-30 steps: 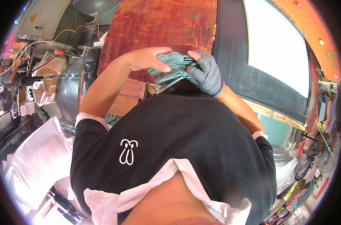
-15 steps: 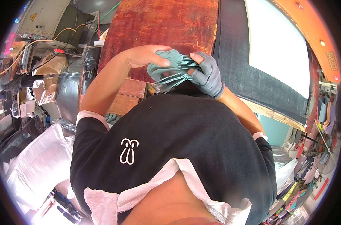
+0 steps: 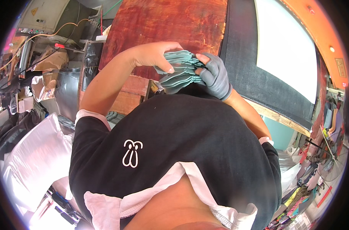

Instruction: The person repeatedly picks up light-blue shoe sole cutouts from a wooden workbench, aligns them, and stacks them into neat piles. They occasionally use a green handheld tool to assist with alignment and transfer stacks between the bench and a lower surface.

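A stack of thin, flat teal pieces with curved edges (image 3: 179,78) is held up in front of my chest, its layers partly fanned. My bare left hand (image 3: 158,56) is closed on the stack's left end, thumb lying across the near side and the other fingers mostly hidden behind. At the opposite end, my right hand (image 3: 216,78), in a grey glove that leaves fingertips bare, grips the pieces with bent fingers. What the pieces are made of, I cannot tell.
Beyond my hands lies a reddish-brown board (image 3: 163,23). To its right is a dark surface (image 3: 241,50) with a white sheet (image 3: 285,50), bordered by an orange machine part (image 3: 316,27). Plastic-wrapped bundles (image 3: 34,161) stand at the left, and several coloured pieces (image 3: 297,195) lie at the lower right.
The stack has tilted, so its layered edges now face me more than the flat top piece. My left thumb has shifted slightly down and right, with both hands still gripping.
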The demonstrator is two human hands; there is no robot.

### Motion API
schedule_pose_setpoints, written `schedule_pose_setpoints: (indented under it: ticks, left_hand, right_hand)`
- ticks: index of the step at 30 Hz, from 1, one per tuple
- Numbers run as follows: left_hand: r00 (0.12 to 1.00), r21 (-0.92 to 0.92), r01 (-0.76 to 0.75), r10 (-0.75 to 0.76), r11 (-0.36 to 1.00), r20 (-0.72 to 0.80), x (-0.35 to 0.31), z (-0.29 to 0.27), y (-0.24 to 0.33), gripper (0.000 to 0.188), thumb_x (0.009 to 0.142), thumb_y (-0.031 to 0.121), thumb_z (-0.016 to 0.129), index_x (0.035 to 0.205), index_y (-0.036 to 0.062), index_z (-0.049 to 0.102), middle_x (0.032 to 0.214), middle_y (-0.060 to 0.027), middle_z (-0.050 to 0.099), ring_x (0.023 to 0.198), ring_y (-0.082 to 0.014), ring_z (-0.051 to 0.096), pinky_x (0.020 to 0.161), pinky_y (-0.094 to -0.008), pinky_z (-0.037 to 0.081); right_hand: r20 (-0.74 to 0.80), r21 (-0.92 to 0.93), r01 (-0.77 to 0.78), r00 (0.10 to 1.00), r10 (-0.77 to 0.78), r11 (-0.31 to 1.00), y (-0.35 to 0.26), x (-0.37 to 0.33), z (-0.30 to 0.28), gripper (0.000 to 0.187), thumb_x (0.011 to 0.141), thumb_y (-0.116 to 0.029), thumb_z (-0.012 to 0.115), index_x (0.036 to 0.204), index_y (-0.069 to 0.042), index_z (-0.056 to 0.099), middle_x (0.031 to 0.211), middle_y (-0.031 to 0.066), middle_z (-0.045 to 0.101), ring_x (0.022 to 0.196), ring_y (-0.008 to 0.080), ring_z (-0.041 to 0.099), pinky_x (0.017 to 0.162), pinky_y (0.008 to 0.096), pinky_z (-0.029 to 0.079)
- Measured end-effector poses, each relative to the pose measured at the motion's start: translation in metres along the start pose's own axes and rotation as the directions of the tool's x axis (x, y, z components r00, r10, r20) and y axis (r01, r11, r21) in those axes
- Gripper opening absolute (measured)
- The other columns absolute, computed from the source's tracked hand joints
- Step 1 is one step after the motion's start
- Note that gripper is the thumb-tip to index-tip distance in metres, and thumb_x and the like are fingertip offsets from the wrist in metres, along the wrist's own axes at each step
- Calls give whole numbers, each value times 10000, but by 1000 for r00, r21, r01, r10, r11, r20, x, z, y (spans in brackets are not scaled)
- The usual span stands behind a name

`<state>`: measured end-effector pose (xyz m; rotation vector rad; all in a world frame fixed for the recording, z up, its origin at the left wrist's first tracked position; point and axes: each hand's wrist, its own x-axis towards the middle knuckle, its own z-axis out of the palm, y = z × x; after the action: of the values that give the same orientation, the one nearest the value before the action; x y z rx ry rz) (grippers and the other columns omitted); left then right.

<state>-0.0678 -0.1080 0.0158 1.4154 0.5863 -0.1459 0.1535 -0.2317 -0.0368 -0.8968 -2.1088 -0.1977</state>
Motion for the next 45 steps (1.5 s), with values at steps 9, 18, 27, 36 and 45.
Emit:
schedule_pose_setpoints:
  ticks: [9,18,27,36,45]
  left_hand:
    - [1000,-5,-1,1,1000,-3,-2,7,-2,621,666,77,719,1233,26,473,1122,-54,549,1063,-148,501,931,-321,416]
    - [996,142,-30,19,989,82,-3,4,4,618,687,30,680,1253,18,431,1126,-64,549,1051,-147,502,910,-317,433]
    - [999,367,-28,11,930,50,-7,11,15,632,687,3,660,1267,21,409,1119,-79,569,1034,-156,527,892,-319,440]
    - [990,382,27,-77,924,115,0,2,32,570,685,-22,621,1229,28,459,1093,-78,595,999,-165,557,870,-320,446]
    - [982,631,95,30,770,-184,-20,47,9,645,719,18,673,1290,78,379,1131,-183,588,1034,-332,582,833,-417,454]
  right_hand:
    - [-3,-3,-8,1000,8,1000,-8,0,-1,309,626,-42,717,906,-75,592,1141,124,553,951,324,572,740,399,495]
    - [-20,81,-31,999,32,996,-8,-3,1,351,632,-20,717,946,-90,575,1119,117,554,911,323,591,695,395,500]
    - [10,226,-100,995,100,969,-8,-12,2,408,618,80,708,986,-21,565,1107,166,573,930,330,589,764,377,510]
    - [-11,198,-72,997,76,978,-7,-13,3,384,567,48,731,907,-13,564,1100,175,576,895,332,600,724,368,512]
    - [-23,211,-174,983,183,962,-9,-20,6,348,581,-11,728,876,-59,549,1040,141,605,864,313,603,690,377,514]
